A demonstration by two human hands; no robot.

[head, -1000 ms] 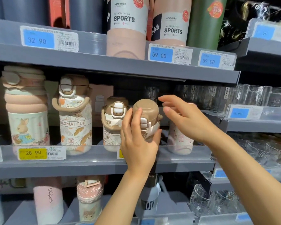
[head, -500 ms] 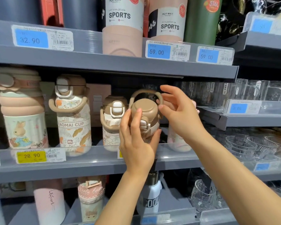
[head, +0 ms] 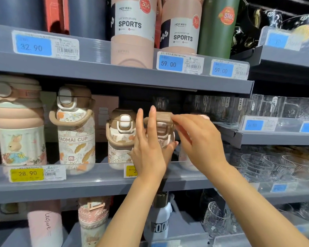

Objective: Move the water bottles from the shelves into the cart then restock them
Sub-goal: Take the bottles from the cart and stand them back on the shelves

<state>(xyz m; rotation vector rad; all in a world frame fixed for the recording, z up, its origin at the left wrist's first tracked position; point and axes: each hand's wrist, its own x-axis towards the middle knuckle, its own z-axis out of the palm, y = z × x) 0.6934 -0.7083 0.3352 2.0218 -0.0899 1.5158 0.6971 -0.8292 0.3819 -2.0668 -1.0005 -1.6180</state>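
You are holding a small brown-lidded bottle (head: 161, 132) at the front of the middle shelf (head: 96, 182), with both hands on it. Your left hand (head: 150, 152) is wrapping the bottle's body from the front, thumb to the right, two fingers standing straight up past the lid. Your right hand (head: 200, 141) is pinching the brown carry handle (head: 159, 116) at the lid's top between its fingertips. Whether the bottle's base is touching the shelf, you cannot tell, since your left hand is covering it.

Just to its left a matching small bottle (head: 120, 139) is standing upright, almost touching your left fingers. Further left a taller XIAOMAI CUP bottle (head: 75, 129) and a rabbit-print bottle (head: 18, 125) are standing in the same row. Behind your right hand a pale pink bottle (head: 185, 161) is showing only partly.

The upper shelf (head: 114, 75) is hanging close over the lid, carrying two pink SPORTS flasks (head: 132, 31) and a green flask (head: 218, 27) behind blue price tags (head: 170, 63). A yellow price tag (head: 27, 174) is sitting on the middle shelf's front lip. To the right, clear glass cups (head: 278, 166) are crowding the neighbouring shelves. Below, a white bottle (head: 158, 223) and a pink Leisure bottle (head: 46, 223) are standing.
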